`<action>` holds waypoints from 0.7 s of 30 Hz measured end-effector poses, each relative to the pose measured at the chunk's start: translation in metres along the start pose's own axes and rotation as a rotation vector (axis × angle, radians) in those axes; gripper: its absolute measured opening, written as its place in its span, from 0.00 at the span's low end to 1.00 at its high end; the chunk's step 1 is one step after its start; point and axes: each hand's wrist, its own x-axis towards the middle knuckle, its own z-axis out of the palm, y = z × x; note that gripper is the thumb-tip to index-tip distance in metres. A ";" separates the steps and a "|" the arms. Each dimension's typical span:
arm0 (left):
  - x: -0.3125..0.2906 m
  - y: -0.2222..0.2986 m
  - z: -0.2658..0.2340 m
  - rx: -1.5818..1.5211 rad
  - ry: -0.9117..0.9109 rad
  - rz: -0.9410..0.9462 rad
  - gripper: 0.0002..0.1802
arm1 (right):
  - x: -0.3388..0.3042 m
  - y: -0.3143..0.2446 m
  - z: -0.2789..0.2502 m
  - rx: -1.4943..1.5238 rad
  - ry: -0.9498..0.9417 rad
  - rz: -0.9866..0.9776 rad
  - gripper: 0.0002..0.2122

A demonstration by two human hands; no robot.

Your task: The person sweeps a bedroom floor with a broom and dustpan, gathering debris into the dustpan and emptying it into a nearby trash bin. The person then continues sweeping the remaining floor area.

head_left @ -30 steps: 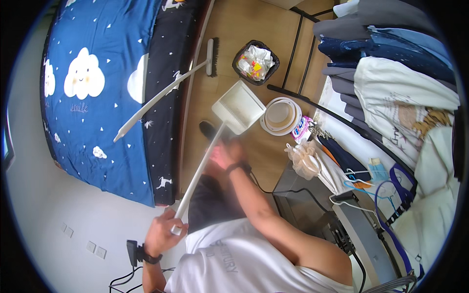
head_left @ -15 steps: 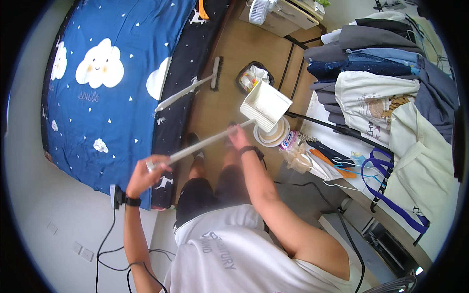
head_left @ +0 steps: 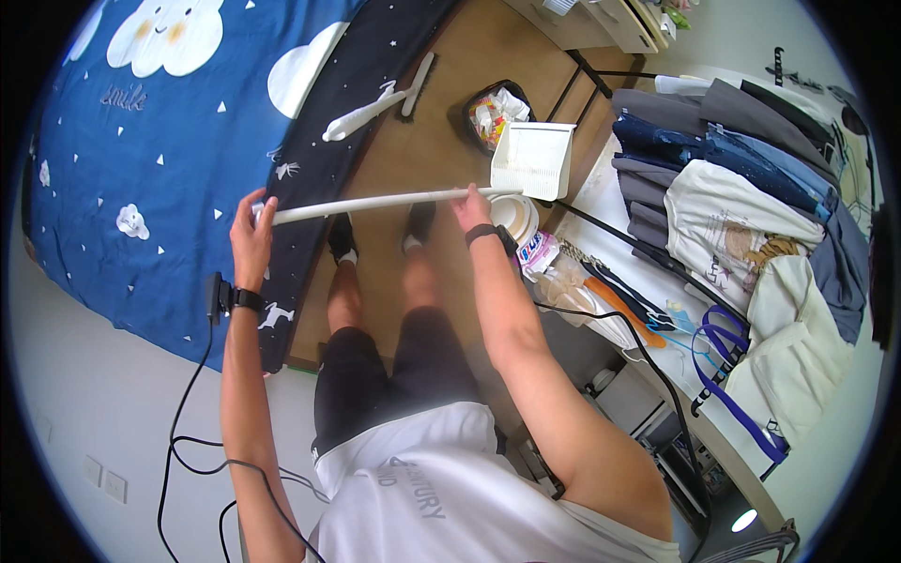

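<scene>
A white long-handled dustpan (head_left: 531,161) lies across in front of me, its pan at the right end. My left hand (head_left: 251,233) grips the far left end of the handle, thumb and fingers around it. Close to the pan, my right hand (head_left: 470,208) is closed on the handle. The pan is held up beside a black-lined trash bin (head_left: 481,127) with wrappers and white paper in it. A broom (head_left: 371,111) with a white handle and dark bristles leans at the bed's edge.
The bed (head_left: 178,159) with blue cloud-print bedding fills the left. A round white tub (head_left: 511,214) and packages stand below the pan. Clothes (head_left: 741,206) hang on a rack at right. Cables (head_left: 192,375) run beside my left arm; the brown floor (head_left: 394,169) lies between.
The dustpan's handle has swung from slanted to nearly level as my left hand rose. The pan has turned and shifted a little up and right. My view has shifted too.
</scene>
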 end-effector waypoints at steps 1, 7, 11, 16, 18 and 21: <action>0.004 -0.007 0.000 0.018 0.011 0.017 0.17 | 0.002 0.002 0.002 -0.008 0.000 -0.002 0.14; 0.022 -0.031 -0.001 0.115 0.037 0.109 0.17 | 0.005 0.014 0.012 -0.055 0.053 -0.083 0.13; 0.025 -0.035 -0.004 0.191 0.014 0.040 0.18 | 0.003 0.022 0.016 -0.012 0.053 -0.074 0.13; 0.024 -0.040 -0.006 0.221 0.068 0.014 0.18 | -0.004 0.029 0.015 -0.042 0.074 -0.046 0.13; 0.025 -0.041 -0.006 0.196 0.059 0.027 0.17 | -0.007 0.030 0.014 -0.037 0.047 -0.087 0.13; 0.026 -0.039 -0.006 0.230 0.052 -0.010 0.18 | -0.013 0.026 0.014 -0.033 0.015 -0.095 0.13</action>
